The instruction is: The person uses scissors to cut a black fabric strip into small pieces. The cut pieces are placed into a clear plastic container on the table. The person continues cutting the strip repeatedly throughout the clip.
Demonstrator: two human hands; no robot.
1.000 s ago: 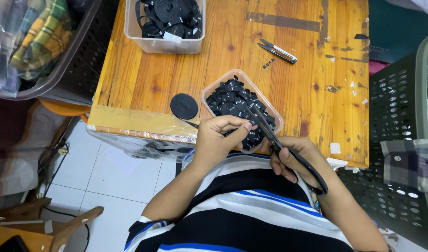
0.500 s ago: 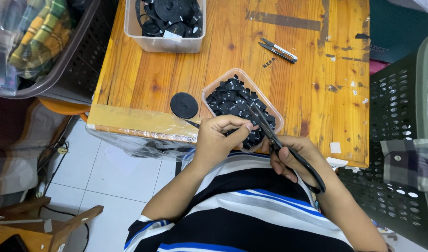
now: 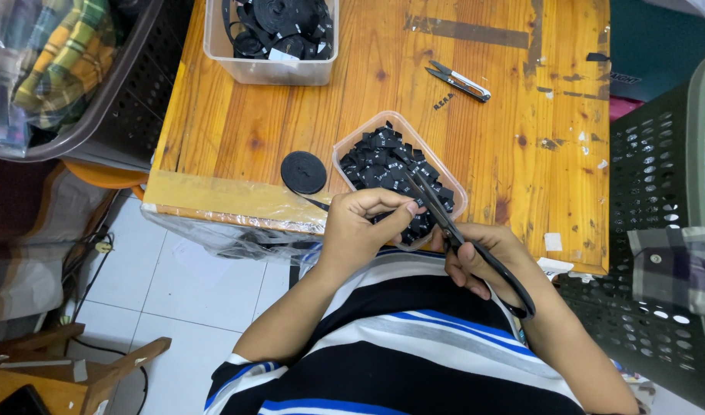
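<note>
Scissors (image 3: 475, 250): black, long-bladed, lying in the right hand, blades pointing up and left over the tray, tips near the left fingertips.
Right hand (image 3: 483, 257): closing around the scissors' handles, fingers through the loops, hovering just below the table edge and above the striped shirt.
Left hand (image 3: 360, 227): pinching something small and dark between thumb and fingertips at the tray's near rim; fingers curling tight, the held piece too small to tell apart from the pile.
Tray (image 3: 345, 150): clear plastic, sitting at the table's near edge, holding a heap of small black labels (image 3: 383, 157).
Roll (image 3: 303, 171): black disc of tape, lying flat just left of the tray, a thin strip trailing toward the left hand.
Tub (image 3: 268, 69): clear box at the table's far edge, holding more black rolls.
Snips (image 3: 458, 81): small metal pair, lying on the bare wood, well apart from both hands.
Table (image 3: 229, 115): worn orange wood, baskets standing on either side.
</note>
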